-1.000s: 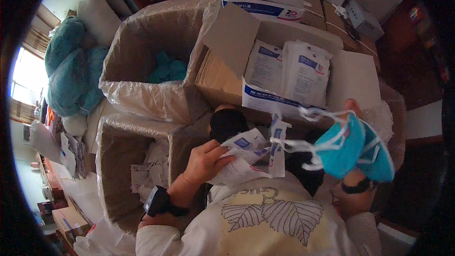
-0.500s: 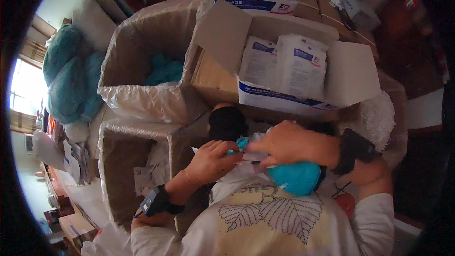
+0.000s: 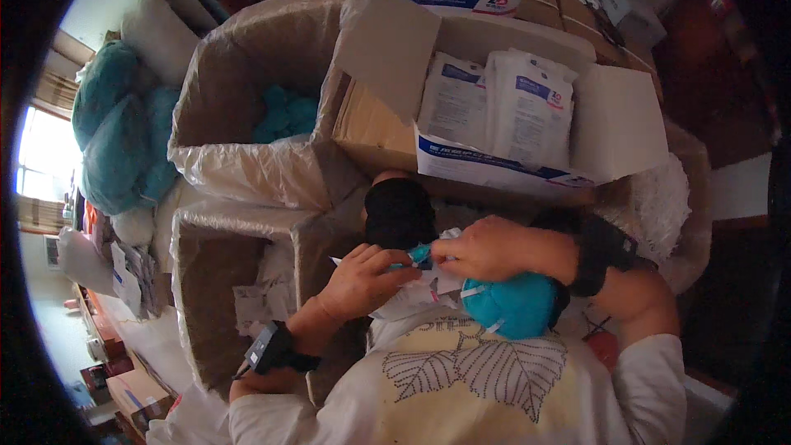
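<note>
In front of my chest my left hand [image 3: 367,282] has its fingers curled in a pinch over a white packet [image 3: 422,287] with pinkish marks. A small crumpled teal piece [image 3: 419,253] shows between my two hands; whether it lies inside the packet I cannot tell. My right hand [image 3: 482,249] is closed at the upper edge of the packet, its fingertips against whitish film. Below my right wrist a teal cup-shaped face mask [image 3: 512,306] with white straps rests against my shirt.
An open carton [image 3: 486,166] of white mask packets stands ahead. To its left is a plastic-lined box [image 3: 247,151] with teal masks inside; nearer, another lined box [image 3: 222,216] holds white packets. A white shaggy bundle [image 3: 662,202] lies right, teal-filled bags [image 3: 115,136] far left.
My right hand has drawn slightly up and its fingers have gathered into a pinch. More of the teal mask shows beneath it. My left hand has hardly moved.
</note>
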`<move>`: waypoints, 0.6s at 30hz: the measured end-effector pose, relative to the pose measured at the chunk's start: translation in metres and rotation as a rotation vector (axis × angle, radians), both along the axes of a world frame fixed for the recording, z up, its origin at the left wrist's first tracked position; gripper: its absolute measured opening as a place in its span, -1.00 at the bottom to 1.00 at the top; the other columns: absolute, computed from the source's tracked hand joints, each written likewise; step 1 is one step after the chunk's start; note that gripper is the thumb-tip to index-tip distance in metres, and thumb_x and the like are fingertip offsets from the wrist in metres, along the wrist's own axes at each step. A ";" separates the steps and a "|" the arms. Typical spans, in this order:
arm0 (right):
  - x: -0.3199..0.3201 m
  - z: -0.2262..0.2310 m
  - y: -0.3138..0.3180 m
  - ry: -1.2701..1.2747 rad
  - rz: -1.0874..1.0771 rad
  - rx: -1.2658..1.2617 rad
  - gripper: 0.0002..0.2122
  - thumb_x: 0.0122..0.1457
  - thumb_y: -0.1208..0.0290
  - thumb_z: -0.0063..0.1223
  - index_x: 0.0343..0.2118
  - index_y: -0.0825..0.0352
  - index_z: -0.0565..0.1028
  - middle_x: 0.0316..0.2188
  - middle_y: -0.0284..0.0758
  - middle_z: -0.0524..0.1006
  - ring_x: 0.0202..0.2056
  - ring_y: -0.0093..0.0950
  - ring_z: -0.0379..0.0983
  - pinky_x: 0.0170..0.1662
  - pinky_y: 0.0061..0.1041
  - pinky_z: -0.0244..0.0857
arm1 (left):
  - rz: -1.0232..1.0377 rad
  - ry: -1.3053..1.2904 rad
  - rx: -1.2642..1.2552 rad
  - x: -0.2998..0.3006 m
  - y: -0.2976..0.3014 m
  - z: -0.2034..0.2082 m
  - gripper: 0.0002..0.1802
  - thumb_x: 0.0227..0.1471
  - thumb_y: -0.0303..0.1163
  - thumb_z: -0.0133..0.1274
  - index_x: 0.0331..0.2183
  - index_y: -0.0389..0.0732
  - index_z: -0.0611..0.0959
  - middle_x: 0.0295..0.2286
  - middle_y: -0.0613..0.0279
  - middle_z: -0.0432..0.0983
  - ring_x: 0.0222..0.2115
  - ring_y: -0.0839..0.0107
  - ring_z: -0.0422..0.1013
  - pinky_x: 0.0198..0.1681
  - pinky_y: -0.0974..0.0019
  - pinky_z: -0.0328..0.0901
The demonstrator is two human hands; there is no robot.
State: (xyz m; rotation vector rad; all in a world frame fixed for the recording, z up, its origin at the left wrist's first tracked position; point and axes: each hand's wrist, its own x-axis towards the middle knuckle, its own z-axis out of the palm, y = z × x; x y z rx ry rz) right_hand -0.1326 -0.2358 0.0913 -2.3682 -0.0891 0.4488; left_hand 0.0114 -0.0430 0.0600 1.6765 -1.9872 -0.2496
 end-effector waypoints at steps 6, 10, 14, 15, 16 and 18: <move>0.014 -0.001 0.015 -0.070 -0.019 -0.183 -0.80 0.02 0.24 -0.14 -0.30 0.13 0.38 -0.58 -0.19 0.48 -0.50 -0.14 0.43 -0.45 -0.18 0.28 | -0.020 -0.019 -0.003 0.001 0.000 -0.002 -0.66 -0.38 -0.43 0.04 -0.37 0.04 0.56 -0.37 0.41 0.39 -0.45 0.40 0.32 -0.39 0.37 0.24; 0.021 -0.012 0.021 -0.033 0.053 -0.265 -0.82 0.01 0.23 -0.13 -0.34 0.12 0.42 -0.57 -0.20 0.48 -0.49 -0.18 0.45 -0.45 -0.21 0.29 | -0.083 0.019 0.001 0.002 0.002 -0.007 -0.63 -0.38 -0.44 0.06 -0.34 -0.02 0.56 -0.36 0.37 0.39 -0.43 0.36 0.33 -0.38 0.34 0.25; 0.025 -0.025 0.024 -0.064 0.051 -0.289 -0.82 0.01 0.21 -0.14 -0.42 0.13 0.46 -0.58 -0.20 0.48 -0.49 -0.20 0.45 -0.45 -0.22 0.29 | -0.049 0.228 0.121 0.004 0.007 -0.016 -0.65 -0.38 -0.56 0.08 -0.36 -0.14 0.55 -0.37 0.22 0.41 -0.41 0.24 0.34 -0.33 0.25 0.26; 0.026 -0.026 0.025 -0.059 0.043 -0.289 -0.82 0.01 0.21 -0.15 -0.44 0.14 0.46 -0.58 -0.20 0.48 -0.49 -0.20 0.45 -0.45 -0.22 0.29 | 0.060 0.202 0.097 0.003 0.007 -0.012 -0.63 -0.37 -0.53 0.08 -0.34 -0.13 0.55 -0.37 0.23 0.41 -0.39 0.22 0.34 -0.31 0.23 0.27; 0.023 -0.026 0.022 -0.094 -0.030 -0.250 -0.82 0.02 0.21 -0.15 -0.47 0.15 0.46 -0.58 -0.19 0.48 -0.50 -0.22 0.45 -0.45 -0.25 0.29 | 0.170 0.176 0.073 0.001 0.006 -0.007 -0.62 -0.36 -0.50 0.09 -0.31 -0.12 0.55 -0.37 0.24 0.41 -0.37 0.21 0.34 -0.30 0.22 0.27; 0.011 -0.022 0.014 -0.166 -0.170 -0.168 -0.81 0.03 0.22 -0.16 -0.51 0.18 0.47 -0.59 -0.17 0.47 -0.51 -0.26 0.45 -0.45 -0.31 0.29 | 0.341 0.198 0.109 -0.001 0.008 -0.003 -0.60 -0.34 -0.47 0.10 -0.28 -0.12 0.54 -0.38 0.23 0.41 -0.36 0.18 0.34 -0.30 0.20 0.28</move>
